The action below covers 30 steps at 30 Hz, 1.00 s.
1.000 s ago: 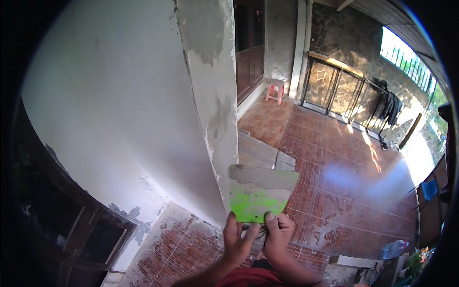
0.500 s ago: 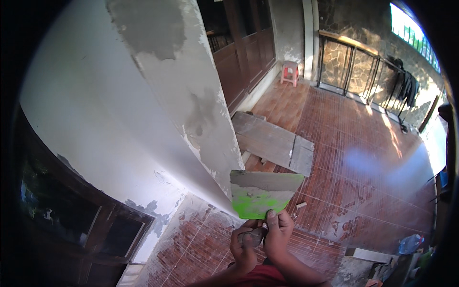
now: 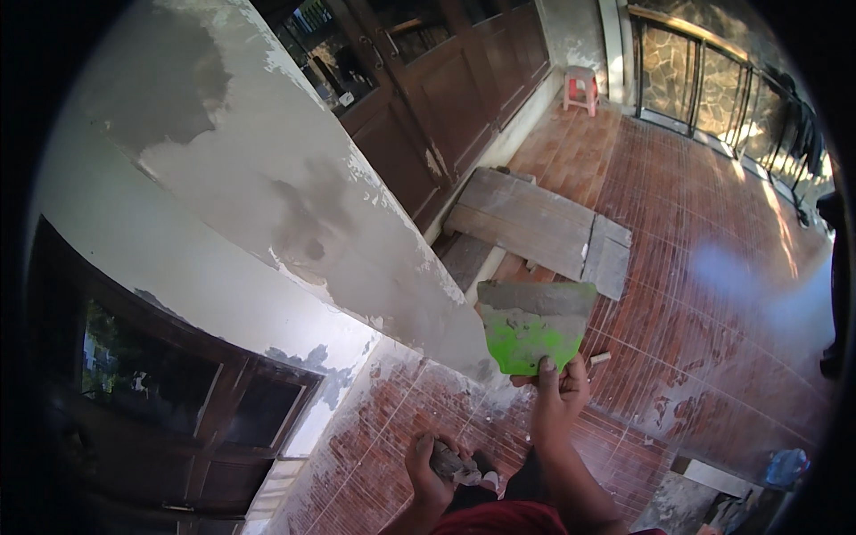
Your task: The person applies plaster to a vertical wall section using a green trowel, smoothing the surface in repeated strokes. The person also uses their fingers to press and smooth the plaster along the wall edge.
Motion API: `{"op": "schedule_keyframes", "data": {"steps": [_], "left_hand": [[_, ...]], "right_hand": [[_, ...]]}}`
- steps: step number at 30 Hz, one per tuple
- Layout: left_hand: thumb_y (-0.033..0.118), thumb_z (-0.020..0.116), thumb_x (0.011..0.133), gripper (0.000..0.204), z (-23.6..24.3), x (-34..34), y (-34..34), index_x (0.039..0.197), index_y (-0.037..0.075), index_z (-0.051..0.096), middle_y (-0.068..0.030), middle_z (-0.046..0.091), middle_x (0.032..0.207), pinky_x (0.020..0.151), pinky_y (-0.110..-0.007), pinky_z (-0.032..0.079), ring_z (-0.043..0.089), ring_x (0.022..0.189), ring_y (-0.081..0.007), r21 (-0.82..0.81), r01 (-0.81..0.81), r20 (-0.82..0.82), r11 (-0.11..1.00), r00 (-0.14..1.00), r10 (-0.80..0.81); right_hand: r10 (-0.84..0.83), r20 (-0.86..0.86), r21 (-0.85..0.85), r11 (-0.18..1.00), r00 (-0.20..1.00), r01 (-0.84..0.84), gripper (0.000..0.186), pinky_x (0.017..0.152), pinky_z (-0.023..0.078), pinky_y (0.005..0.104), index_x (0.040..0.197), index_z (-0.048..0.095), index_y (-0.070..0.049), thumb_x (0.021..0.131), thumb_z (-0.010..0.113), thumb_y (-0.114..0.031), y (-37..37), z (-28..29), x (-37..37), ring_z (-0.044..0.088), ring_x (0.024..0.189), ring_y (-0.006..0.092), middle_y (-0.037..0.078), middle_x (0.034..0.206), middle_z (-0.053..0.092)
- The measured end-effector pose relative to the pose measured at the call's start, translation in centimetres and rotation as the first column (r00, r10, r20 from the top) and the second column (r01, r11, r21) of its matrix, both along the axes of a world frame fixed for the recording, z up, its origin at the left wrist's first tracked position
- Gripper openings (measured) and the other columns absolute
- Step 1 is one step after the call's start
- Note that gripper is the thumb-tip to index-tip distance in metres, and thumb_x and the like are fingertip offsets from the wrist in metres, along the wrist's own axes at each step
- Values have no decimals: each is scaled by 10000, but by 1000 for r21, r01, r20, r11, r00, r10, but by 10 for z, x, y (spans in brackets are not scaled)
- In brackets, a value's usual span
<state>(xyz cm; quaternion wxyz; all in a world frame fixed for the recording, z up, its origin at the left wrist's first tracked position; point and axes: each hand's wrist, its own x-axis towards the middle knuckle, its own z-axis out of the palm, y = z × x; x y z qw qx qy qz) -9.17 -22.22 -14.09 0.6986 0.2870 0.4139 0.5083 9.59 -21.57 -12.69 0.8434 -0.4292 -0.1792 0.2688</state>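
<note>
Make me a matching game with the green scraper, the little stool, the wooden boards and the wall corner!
Things:
1. green scraper
2. small stool
3. wooden boards
4. wall corner

Places or states:
A. lying flat on the red tiled floor
B. patched with grey plaster
C. held up in the right hand
D. standing far off by the railing

Pairs: 1-C, 2-D, 3-A, 4-B

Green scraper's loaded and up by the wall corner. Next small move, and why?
Probably press the green scraper onto the wall corner and draw it along. Grey paste sits on its top edge, the right hand holds it just off the patchy grey edge, and the left hand is low, holding a lump.
</note>
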Motion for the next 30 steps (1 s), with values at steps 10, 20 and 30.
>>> {"op": "schedule_keyframes", "data": {"steps": [10, 20, 30], "left_hand": [[246, 547, 957, 193, -3, -16, 4, 1019, 65, 526, -132, 590, 816, 564, -382, 519, 610, 678, -252, -101, -73, -15, 992, 997, 71], [251, 550, 959, 184, -9, -50, 9, 957, 71, 508, -110, 591, 809, 550, -359, 512, 606, 620, -250, -125, -100, -20, 987, 995, 99], [220, 560, 987, 212, 7, -69, 116, 855, 70, 490, -58, 512, 734, 557, -352, 486, 548, 583, -177, 253, 78, -308, 964, 951, 4]], "right_hand": [[113, -409, 188, 982, 906, -38, 243, 761, 554, 284, 1222, 528, -21, 1009, 526, -139, 22, 9, -5, 656, 933, 149, 70, 1101, 641], [299, -466, 291, 941, 833, -174, 264, 870, 550, 324, 1237, 528, -13, 1001, 558, -127, 27, 17, -51, 633, 1012, 143, 68, 1139, 620], [-12, -447, 86, 995, 895, 56, 239, 885, 537, 323, 1217, 544, 3, 1006, 539, -107, 5, -10, -82, 631, 1024, 142, 72, 1156, 631]]}}
